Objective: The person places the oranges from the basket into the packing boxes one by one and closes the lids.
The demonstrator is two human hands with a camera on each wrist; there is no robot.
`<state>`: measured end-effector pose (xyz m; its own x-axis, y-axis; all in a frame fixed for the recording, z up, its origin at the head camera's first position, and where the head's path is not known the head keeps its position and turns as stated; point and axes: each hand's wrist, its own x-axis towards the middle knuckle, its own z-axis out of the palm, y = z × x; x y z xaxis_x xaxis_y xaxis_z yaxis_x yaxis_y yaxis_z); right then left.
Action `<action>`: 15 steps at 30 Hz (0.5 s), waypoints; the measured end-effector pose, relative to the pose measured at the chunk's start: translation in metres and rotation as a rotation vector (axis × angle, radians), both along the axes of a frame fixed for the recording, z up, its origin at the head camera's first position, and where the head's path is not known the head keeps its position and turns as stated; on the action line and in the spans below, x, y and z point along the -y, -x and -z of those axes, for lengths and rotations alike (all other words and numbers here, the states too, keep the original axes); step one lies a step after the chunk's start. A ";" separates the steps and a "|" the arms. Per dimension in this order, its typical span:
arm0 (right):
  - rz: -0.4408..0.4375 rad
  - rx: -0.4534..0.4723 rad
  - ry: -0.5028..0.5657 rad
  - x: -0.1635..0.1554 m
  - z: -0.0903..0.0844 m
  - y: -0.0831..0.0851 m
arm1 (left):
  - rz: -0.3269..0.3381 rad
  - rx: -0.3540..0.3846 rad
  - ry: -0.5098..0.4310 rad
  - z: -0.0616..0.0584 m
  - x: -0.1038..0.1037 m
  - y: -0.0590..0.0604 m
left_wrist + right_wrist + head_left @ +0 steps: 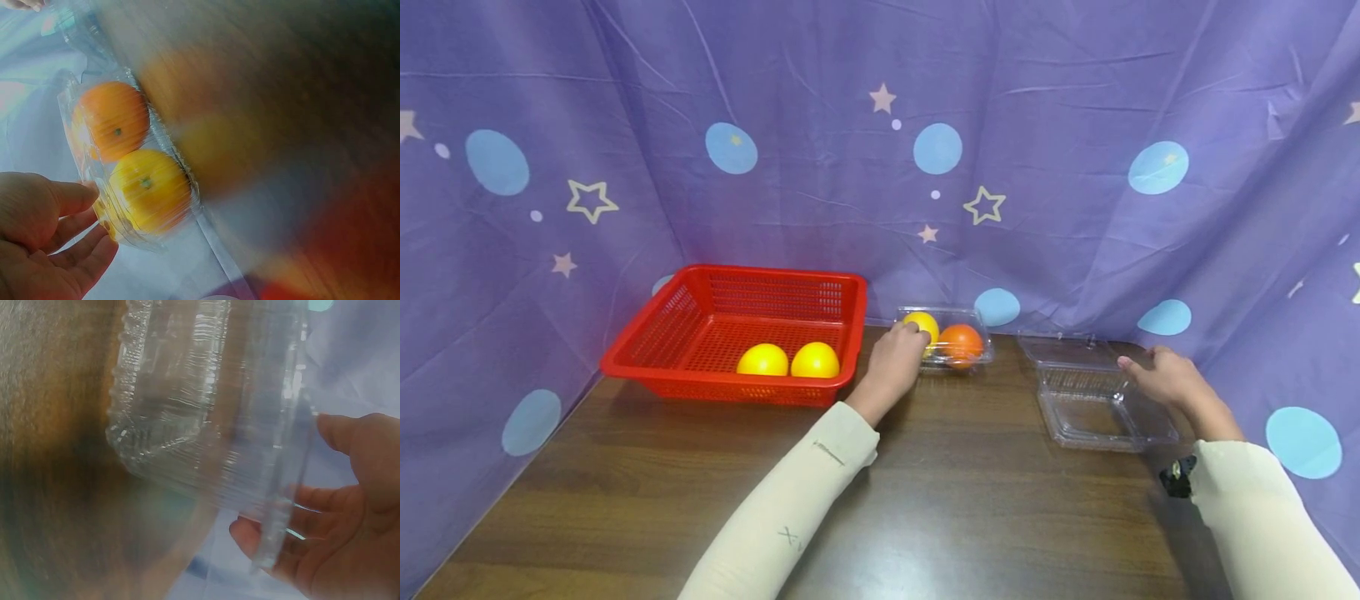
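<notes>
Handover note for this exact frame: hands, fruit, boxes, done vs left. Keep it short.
Left hand: open, fingers at the closed clear box by the backdrop; it holds a yellow fruit and an orange fruit.
Right hand: open, fingers at the right edge of the empty clear box, whose lid is open.
Red basket, left on the table: two yellow fruits inside.
Done: one box filled and shut.
Left, probably: the basket's two fruits into the empty box, then close it.
</notes>
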<state>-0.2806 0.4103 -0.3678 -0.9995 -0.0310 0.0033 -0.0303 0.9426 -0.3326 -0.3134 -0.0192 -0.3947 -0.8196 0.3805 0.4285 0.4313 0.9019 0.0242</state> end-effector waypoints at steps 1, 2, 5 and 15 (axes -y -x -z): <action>0.005 0.011 0.007 0.000 0.000 0.000 | -0.001 0.000 0.001 0.000 0.000 0.000; 0.009 0.023 0.019 0.000 0.001 0.001 | -0.004 0.001 0.002 0.000 0.000 0.000; 0.035 0.083 0.088 -0.001 0.005 0.003 | -0.004 -0.005 0.001 -0.001 -0.001 -0.001; 0.213 0.311 0.626 0.003 0.015 0.015 | -0.014 -0.007 0.005 -0.002 -0.002 -0.003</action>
<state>-0.2953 0.4078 -0.3827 -0.9412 0.0791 -0.3286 0.3164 0.5480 -0.7743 -0.3109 -0.0177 -0.3929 -0.8218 0.3708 0.4325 0.4186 0.9080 0.0169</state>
